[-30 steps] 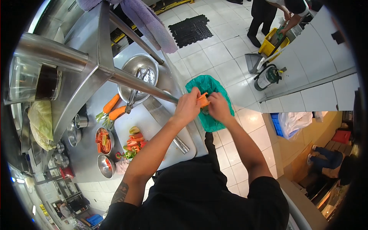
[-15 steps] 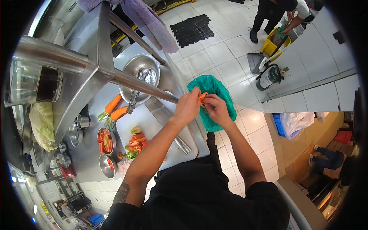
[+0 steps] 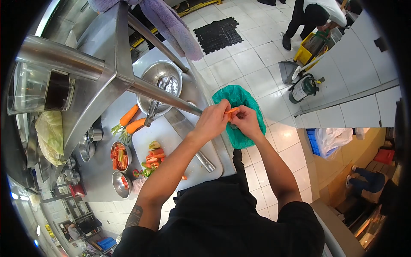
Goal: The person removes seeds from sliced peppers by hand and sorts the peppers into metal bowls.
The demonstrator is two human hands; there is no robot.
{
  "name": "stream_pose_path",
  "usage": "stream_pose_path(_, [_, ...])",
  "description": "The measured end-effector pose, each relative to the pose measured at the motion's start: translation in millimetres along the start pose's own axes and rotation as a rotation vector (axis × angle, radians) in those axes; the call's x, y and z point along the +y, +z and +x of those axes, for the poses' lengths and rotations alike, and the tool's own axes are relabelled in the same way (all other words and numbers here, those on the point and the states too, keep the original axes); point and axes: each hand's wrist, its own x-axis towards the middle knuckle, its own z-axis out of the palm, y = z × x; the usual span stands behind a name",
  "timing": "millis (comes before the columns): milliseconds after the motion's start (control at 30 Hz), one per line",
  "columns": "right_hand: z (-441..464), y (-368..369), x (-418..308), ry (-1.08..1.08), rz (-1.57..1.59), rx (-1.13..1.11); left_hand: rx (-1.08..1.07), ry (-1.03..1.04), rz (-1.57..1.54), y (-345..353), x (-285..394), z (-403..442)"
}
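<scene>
Over a bin lined with a green bag (image 3: 234, 92), my left hand (image 3: 212, 120) and my right hand (image 3: 248, 122) meet with fingers pinched. Between them is an orange-red piece of bell pepper (image 3: 231, 110), partly hidden by the fingers. Left of my forearm, cut peppers (image 3: 155, 157) lie on a white cutting board (image 3: 182, 185). A broad-bladed cleaver (image 3: 180, 123) rests across the board, its metal handle toward me. Two steel bowls hold cut pepper: one with strips (image 3: 119, 156), a smaller one (image 3: 121, 185) nearer me.
Two carrots (image 3: 129, 115) lie beside a large metal bowl (image 3: 160, 68) with tongs in it. A steel shelf post (image 3: 165, 97) crosses above the counter. A fire extinguisher (image 3: 303, 89) stands on the tiles, and a person (image 3: 319, 17) bends over a yellow bucket (image 3: 305, 50).
Both hands stay over the bin, still pinching the pepper piece, with their fingers slightly shifted. The view has shifted a little. The person at the bucket has bent lower.
</scene>
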Motion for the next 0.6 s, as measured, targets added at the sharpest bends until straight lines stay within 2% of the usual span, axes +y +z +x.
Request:
stream_pose_path(67, [3.0,-3.3,1.4,0.010,-0.471,0.092,-0.016,0.015,0.018,0.2,0.0,-0.5])
stream_pose_path(100, [0.6,-13.0,14.1,0.015,-0.471,0.102,0.013,0.013,0.048,2.3,-0.8,-2.4])
stream_pose_path(167, [9.3,-44.9,45.1,-0.116,-1.176,0.203,0.054,0.027,0.083,2.6,1.7,2.6])
stream_pose_path(267, [-7.2,-42.3,31.9,-0.134,-1.073,0.289,0.068,-0.014,0.186,-1.5,-3.2,-1.8])
stream_pose_path(333, [-15.0,-29.0,13.7,-0.056,-0.996,0.248,0.152,-0.011,0.206,6.7,-11.7,0.5])
stream_pose_path(400, [-21.5,-9.4,0.4,-0.033,-0.579,0.273,0.164,-0.008,0.200,18.0,-22.2,4.0])
stream_pose_path(433, [-28.0,3.6,-14.2,-0.250,-0.640,0.311,0.175,-0.012,0.203,21.5,-25.2,5.0])
stream_pose_path(533, [-32.5,29.3,-41.5,-0.358,-0.556,0.271,0.181,-0.025,0.135,27.0,-20.4,6.3])
stream_pose_path(600, [-25.3,29.2,-39.8,-0.314,-0.485,0.250,0.163,0.006,0.130,28.8,-18.8,7.0])
